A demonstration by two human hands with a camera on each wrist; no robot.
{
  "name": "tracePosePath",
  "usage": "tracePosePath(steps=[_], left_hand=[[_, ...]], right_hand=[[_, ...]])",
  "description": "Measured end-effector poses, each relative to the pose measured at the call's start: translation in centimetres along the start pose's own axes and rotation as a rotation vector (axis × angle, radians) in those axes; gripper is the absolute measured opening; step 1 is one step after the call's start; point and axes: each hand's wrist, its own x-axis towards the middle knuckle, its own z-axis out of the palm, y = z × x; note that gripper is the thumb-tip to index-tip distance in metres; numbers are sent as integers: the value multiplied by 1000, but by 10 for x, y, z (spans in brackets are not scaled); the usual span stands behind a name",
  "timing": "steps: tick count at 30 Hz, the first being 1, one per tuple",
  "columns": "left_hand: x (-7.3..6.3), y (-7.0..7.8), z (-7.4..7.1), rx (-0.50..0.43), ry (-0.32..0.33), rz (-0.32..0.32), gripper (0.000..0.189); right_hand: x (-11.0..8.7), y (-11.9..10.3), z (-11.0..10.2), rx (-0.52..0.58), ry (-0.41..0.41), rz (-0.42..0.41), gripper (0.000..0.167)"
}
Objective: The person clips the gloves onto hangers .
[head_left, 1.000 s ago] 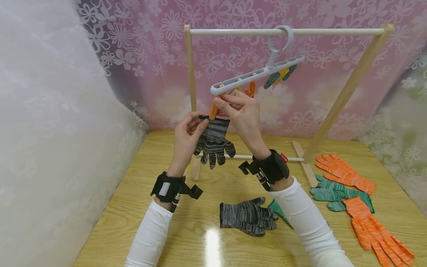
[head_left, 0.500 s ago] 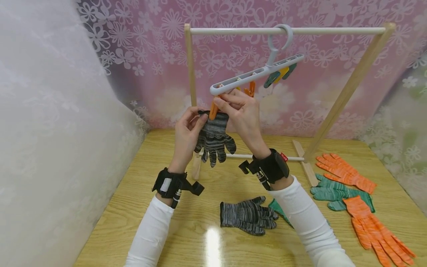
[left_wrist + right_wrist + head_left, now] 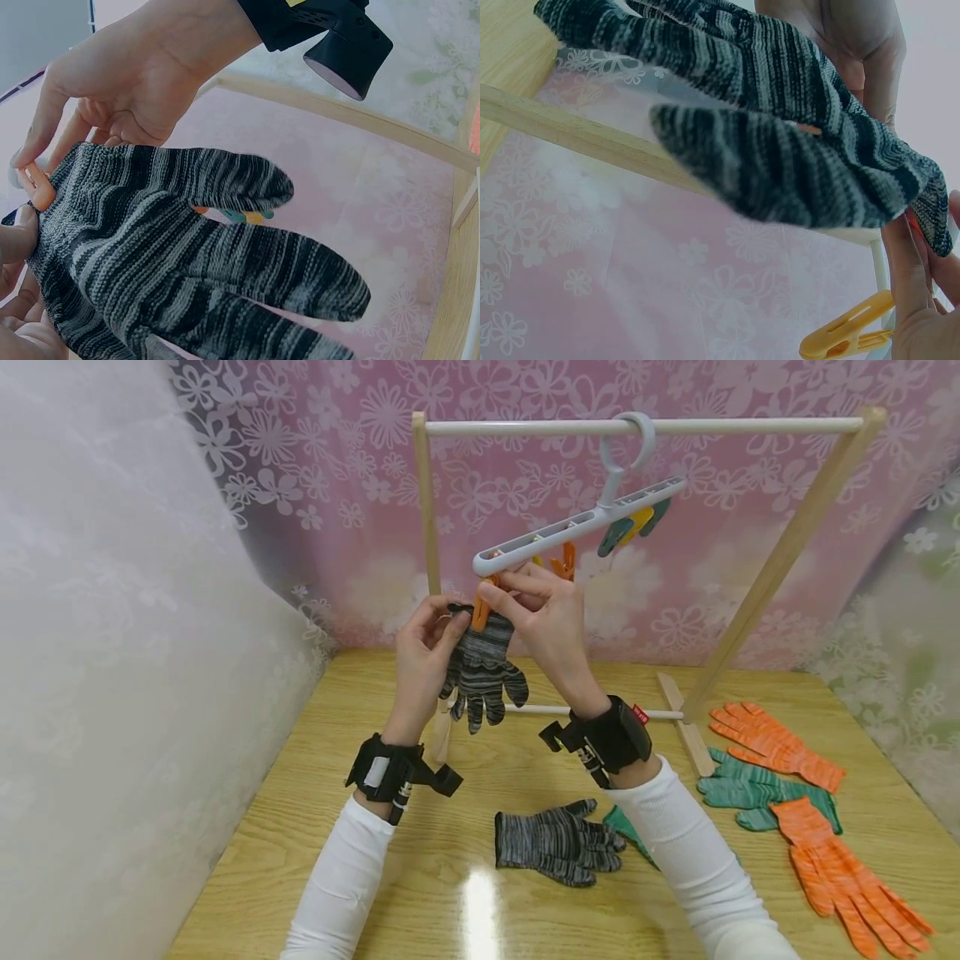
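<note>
In the head view my left hand (image 3: 426, 647) pinches the cuff of a black-and-grey striped knit glove (image 3: 486, 664), which hangs with its fingers down. My right hand (image 3: 553, 622) pinches an orange clothespin (image 3: 481, 612) under the left end of a grey clip hanger (image 3: 570, 531). In the left wrist view the tip of this clothespin (image 3: 41, 193) lies at the cuff of the glove (image 3: 150, 240); whether it bites the fabric I cannot tell. From the right wrist, the glove (image 3: 795, 165) covers much of the view, with a yellow clothespin (image 3: 847, 330) below it.
The hanger hooks over the white bar (image 3: 735, 427) of a wooden rack (image 3: 787, 560). More clothespins (image 3: 636, 524) hang from it. A second striped glove (image 3: 555, 843) lies on the table (image 3: 420, 860). Orange gloves (image 3: 855, 881) and green gloves (image 3: 757, 789) lie at the right.
My left hand has risen slightly, bringing the glove's cuff higher alongside the orange clothespin. The right hand has stayed almost in place on the clothespin.
</note>
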Motion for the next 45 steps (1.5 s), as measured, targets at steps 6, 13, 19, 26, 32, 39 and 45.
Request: tracePosePath(steps=[6, 13, 19, 26, 32, 39, 45], left_hand=[[0, -1, 1, 17, -3, -1, 23], [-1, -2, 1, 42, -8, 1, 23], [-2, -4, 0, 60, -5, -14, 25], [-6, -7, 0, 49, 9, -55, 25], [-9, -11, -1, 63, 13, -87, 24], [-13, -16, -2, 64, 33, -128, 25], [-16, -23, -4, 56, 38, -161, 25]], right_hand=[[-2, 0, -2, -37, -21, 3, 30], [-5, 1, -3, -45, -42, 17, 29], [-7, 4, -3, -33, -42, 9, 34], [-10, 7, -4, -68, -48, -1, 35], [-17, 10, -9, -114, -38, -11, 39], [-23, 19, -23, -158, 53, -137, 35], [-17, 29, -35, -271, 196, -186, 40]])
